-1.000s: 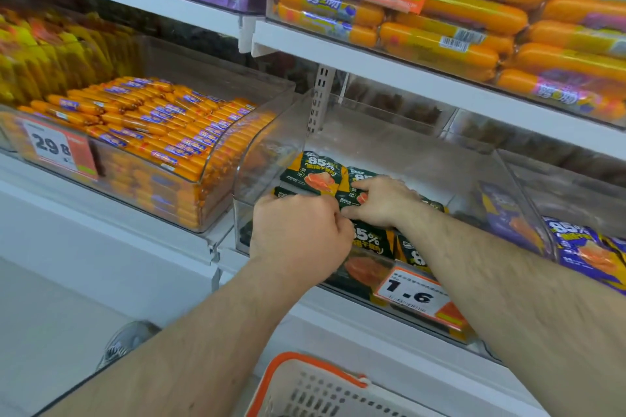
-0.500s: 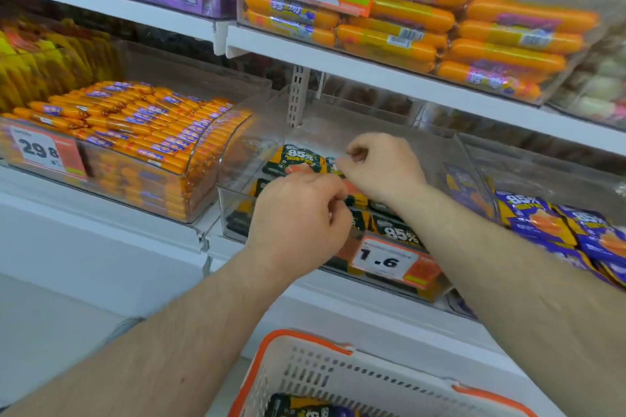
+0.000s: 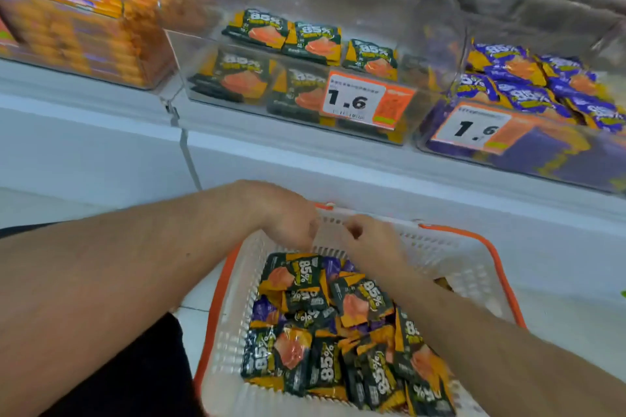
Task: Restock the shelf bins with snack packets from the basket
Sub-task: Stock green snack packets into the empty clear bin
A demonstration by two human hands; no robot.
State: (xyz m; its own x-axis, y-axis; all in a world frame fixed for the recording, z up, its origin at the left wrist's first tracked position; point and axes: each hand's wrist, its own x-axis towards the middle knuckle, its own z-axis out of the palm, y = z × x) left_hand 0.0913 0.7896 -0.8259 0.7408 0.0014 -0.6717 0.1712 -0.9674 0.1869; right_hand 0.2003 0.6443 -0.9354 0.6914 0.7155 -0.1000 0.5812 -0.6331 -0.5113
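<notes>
A white basket with an orange rim (image 3: 474, 267) sits low in front of me, filled with several dark green and orange snack packets (image 3: 318, 342) and a few purple ones. My left hand (image 3: 288, 220) and my right hand (image 3: 369, 244) hover over the basket's far end, fingers loosely curled, holding nothing that I can see. On the shelf above, a clear bin (image 3: 305, 54) holds several of the same green packets (image 3: 288, 34) behind a 1.6 price tag (image 3: 366, 100).
To the right stands a clear bin of purple packets (image 3: 542, 85) with its own 1.6 tag. A bin of orange sausage sticks (image 3: 78, 10) fills the left of the shelf. The white shelf front (image 3: 305, 166) runs between the bins and the basket.
Both hands have left the green-packet bin and dropped down to the basket. My view has tilted down, so the basket's contents now show.
</notes>
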